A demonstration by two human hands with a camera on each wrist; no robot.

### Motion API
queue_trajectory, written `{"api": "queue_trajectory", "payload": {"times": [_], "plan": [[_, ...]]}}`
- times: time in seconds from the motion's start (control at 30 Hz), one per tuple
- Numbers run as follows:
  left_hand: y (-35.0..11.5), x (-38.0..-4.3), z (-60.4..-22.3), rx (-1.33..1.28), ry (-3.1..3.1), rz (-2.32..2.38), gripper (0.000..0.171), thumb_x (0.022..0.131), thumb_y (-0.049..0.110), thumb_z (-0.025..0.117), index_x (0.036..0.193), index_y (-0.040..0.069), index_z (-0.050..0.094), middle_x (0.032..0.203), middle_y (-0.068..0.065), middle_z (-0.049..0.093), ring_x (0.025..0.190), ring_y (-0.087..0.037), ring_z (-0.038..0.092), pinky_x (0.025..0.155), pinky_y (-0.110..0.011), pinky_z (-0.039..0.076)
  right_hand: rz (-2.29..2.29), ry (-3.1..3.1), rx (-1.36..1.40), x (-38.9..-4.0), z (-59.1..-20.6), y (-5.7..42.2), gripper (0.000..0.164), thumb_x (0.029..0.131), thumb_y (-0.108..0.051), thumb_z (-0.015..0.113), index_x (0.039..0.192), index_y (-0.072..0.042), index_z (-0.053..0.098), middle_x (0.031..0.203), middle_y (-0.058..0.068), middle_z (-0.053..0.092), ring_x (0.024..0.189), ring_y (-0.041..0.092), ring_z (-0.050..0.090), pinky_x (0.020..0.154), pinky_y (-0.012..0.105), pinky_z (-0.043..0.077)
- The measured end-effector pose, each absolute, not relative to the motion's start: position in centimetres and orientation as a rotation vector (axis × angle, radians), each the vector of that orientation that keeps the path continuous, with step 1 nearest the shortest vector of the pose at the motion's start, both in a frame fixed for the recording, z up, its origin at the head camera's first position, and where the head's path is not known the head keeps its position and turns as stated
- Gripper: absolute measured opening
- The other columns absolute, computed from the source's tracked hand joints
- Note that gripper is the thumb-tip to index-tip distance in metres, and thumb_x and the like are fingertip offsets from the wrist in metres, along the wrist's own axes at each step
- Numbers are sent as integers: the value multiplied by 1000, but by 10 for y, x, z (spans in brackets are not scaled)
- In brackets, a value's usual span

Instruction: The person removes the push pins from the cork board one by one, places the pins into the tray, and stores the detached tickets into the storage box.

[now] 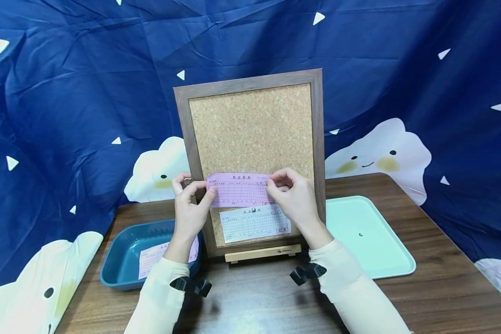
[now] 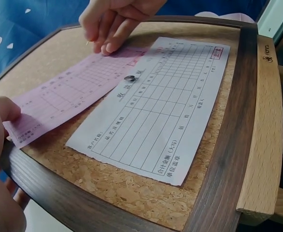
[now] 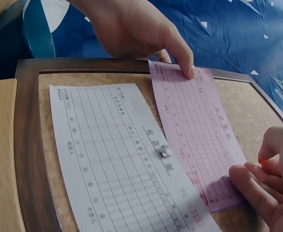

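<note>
A pink receipt slip [image 1: 239, 191] lies across the lower part of a framed cork board [image 1: 254, 130]. My left hand [image 1: 190, 204] pinches the slip's left end, thumb on its face, other fingers at the frame's edge. At the right end, my right hand [image 1: 292, 197] touches the slip with its fingertips. Between its finger and thumb it pinches a small tack, mostly hidden; a thin gold point [image 2: 88, 42] shows in the left wrist view. Below the pink slip, slightly overlapping it, a white receipt slip [image 1: 254, 225] is held by a silver thumbtack [image 3: 164, 151].
The board leans on a wooden easel ledge [image 1: 263, 253]. A dark teal basin [image 1: 121, 250] with another pink slip [image 1: 152, 260] stands to the left. To the right lies a mint tray [image 1: 367, 232] with a tiny dark item on it. Blue cloth hangs behind.
</note>
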State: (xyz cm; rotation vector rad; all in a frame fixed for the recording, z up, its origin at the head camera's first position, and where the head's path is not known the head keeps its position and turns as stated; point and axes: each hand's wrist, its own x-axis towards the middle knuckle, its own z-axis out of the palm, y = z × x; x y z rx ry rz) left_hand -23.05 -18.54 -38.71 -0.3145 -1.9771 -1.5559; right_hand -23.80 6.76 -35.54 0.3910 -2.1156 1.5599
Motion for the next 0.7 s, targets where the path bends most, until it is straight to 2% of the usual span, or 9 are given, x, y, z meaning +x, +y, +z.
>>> {"api": "queue_trajectory", "payload": {"times": [0.2,0.43,0.7], "plan": [[-188,-230,-387,-292,-1963,-1504,16,95,9,78,101,-7,76,138,-9,38,116,-15,38,87,-27,35,1535,-2088,399,-239,-357,73,5,89,-2,77,94,-1,77,86,17,79,72,2,68,69,11,55],[-190,-229,-386,-277,-1913,-1526,16,95,9,78,98,-7,76,125,4,38,113,-15,38,85,-30,33,1515,-2081,414,-242,-361,80,4,91,-2,77,94,1,78,87,17,80,73,1,68,70,11,56],[-192,-230,-387,-276,-1829,-1576,11,96,2,76,98,-9,75,111,5,43,85,-20,40,70,-20,34,1544,-2061,415,-242,-361,85,6,92,-3,79,94,2,78,88,19,80,71,-5,67,69,11,56]]}}
